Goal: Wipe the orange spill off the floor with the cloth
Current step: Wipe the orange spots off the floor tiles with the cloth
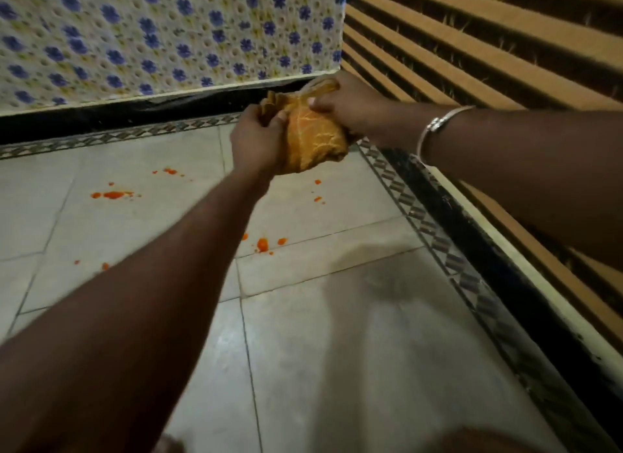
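Observation:
A bunched orange-yellow cloth (312, 137) with a pale pattern is held up above the floor between both hands. My left hand (256, 139) grips its left side and my right hand (347, 105) grips its top right, fingers closed on the fabric. Orange spill lies in scattered spots on the pale floor tiles: a streak at the left (113, 195), small drops near it (170, 171), drops under the cloth's right side (317, 191), a blob in the middle (263, 244) and specks by my left forearm (105, 266).
A surface covered in blue-flowered fabric (168, 38) stands at the back, with a dark gap below it. A slatted wooden frame (488, 48) runs along the right. A patterned tile border (448, 247) edges the floor. A silver bracelet (435, 125) is on my right wrist.

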Available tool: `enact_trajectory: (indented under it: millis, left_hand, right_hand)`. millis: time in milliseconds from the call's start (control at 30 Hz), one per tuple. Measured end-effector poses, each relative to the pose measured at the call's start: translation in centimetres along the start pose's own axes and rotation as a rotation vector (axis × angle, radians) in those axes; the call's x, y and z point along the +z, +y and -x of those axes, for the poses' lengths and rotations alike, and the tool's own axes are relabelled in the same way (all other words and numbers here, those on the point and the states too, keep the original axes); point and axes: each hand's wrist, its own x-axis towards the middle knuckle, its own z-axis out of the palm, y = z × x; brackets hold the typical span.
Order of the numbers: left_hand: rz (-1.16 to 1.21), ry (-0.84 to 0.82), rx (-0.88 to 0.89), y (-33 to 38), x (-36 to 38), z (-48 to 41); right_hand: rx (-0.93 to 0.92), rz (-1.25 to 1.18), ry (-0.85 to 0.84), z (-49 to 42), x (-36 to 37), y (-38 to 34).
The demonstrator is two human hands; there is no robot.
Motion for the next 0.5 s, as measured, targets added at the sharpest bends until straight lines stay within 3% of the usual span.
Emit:
enact_trajectory:
  millis: [500]
  left_hand:
    - [-0.076,-0.104,-0.033,-7.5,6.2,-4.6]
  right_hand:
    - [0.292,0.160,0.013,-3.7,1.8,5.9]
